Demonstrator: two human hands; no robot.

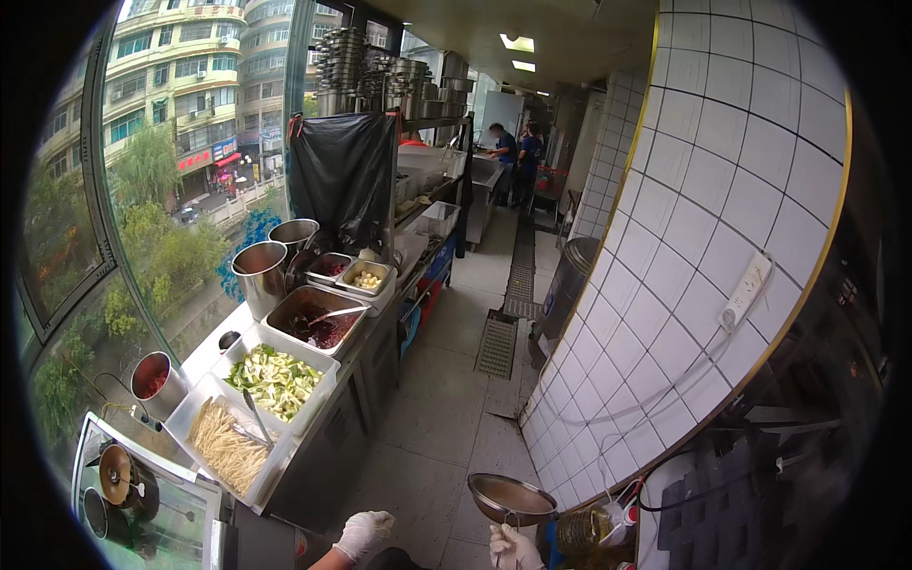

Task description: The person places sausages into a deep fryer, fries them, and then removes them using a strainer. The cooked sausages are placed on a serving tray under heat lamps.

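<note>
My left hand [365, 534], in a whitish glove, is near the bottom edge, its fingers curled; whether it holds anything cannot be made out. To its right, my gloved right hand [514, 547] grips the handle of a round metal strainer [511, 497], whose bowl is over the floor. Left of my hands, on the counter, a white plastic tub [267, 491] contains pale thin strips and metal tongs. Behind it stands a tub [330, 377] of sliced green-and-white vegetables. Farther back, a steel pan [271, 322] contains dark red food and a ladle.
Steel pots [260, 274] stand by the window. A glass-lidded case [178, 499] is at the lower left. A white tiled wall [655, 299] with a power strip [747, 288] is on the right, oil bottles [581, 531] below. A floor drain grate [496, 345] lies ahead; two people stand farther back.
</note>
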